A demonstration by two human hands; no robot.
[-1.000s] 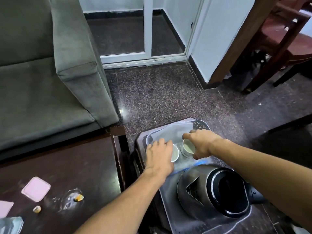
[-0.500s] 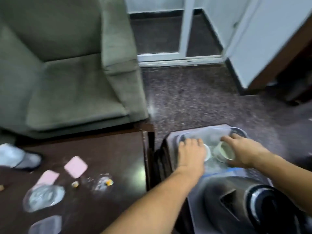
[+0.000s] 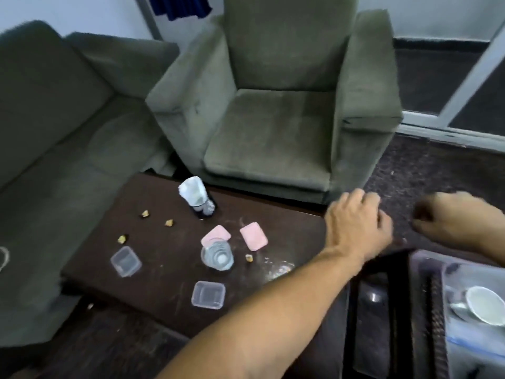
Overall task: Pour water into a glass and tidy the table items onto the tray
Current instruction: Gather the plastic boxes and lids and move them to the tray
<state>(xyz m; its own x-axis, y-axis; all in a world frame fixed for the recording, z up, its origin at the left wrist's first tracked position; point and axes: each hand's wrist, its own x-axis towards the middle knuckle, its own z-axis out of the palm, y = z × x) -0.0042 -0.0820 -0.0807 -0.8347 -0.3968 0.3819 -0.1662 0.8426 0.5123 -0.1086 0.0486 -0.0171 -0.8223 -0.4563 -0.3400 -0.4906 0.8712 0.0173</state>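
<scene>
Both hands empty, left hand loosely spread, right hand curled; cup trayed, but water glass, lids and boxes wait mid-worktop

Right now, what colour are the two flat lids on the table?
Pale pink, both lids, seen in the head view.

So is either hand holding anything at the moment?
Nothing visible: the left hand hangs over the table edge with fingers curled, and the right hand is a loose, blurred fist.
</scene>
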